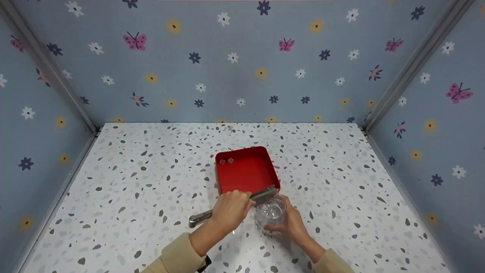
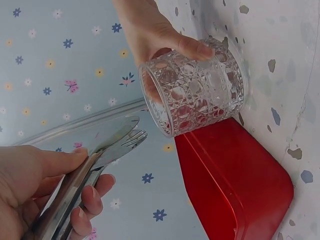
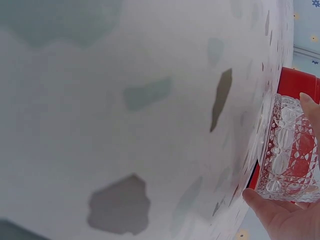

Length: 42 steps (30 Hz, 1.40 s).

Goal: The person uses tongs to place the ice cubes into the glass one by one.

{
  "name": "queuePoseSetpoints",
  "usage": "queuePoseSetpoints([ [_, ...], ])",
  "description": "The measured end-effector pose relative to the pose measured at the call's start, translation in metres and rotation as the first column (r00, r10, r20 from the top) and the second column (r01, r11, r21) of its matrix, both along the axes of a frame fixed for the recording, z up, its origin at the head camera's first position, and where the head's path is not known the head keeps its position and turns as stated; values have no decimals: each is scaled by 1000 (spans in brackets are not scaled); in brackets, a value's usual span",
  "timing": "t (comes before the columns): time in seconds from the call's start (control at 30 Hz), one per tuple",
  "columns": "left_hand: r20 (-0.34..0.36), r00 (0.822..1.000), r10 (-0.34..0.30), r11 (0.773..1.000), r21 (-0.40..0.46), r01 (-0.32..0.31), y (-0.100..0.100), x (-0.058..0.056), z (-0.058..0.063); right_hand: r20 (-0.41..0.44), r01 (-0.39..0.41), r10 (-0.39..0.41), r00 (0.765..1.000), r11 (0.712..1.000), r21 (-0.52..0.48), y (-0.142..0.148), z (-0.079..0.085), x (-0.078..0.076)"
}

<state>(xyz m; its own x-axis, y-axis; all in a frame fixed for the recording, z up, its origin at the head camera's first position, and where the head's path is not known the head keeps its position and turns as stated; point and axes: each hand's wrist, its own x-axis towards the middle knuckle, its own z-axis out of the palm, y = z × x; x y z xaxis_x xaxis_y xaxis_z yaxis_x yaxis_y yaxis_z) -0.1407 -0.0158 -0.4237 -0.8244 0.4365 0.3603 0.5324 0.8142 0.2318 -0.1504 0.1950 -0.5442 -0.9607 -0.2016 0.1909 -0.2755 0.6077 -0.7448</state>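
We see the pale tabletop (image 3: 165, 150), speckled with grey and greenish chips, filling most of the right wrist view. At the right edge, we note a clear patterned glass (image 3: 287, 150), held by the right hand (image 3: 292, 220), with digits above and below it. Behind it we find a red container (image 3: 300, 82) and a blue flowered wall (image 3: 305, 27).

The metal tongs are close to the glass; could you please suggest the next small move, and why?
I would probably lower the tongs into the glass: the left hand holds them with their tips near its open mouth, nothing shows between those tips, and the right hand holds the glass.
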Motion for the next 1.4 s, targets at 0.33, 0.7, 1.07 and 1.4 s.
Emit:
queuePoseSetpoints([
  [0.33,-8,1000,0,1000,-19,0,3,3,-5,5,12,-12,1000,1000,24,0,0,2],
  [0.7,5,1000,-2,1000,30,2,-1,4,-6,-13,7,-7,1000,1000,22,0,-1,2],
  [1.07,48,998,35,994,102,-40,-7,1,-7,32,5,-5,999,1000,-5,0,0,2],
  [1.4,61,993,102,982,155,-110,-14,-7,-13,28,1,-1,1000,1000,-5,0,1,0],
])
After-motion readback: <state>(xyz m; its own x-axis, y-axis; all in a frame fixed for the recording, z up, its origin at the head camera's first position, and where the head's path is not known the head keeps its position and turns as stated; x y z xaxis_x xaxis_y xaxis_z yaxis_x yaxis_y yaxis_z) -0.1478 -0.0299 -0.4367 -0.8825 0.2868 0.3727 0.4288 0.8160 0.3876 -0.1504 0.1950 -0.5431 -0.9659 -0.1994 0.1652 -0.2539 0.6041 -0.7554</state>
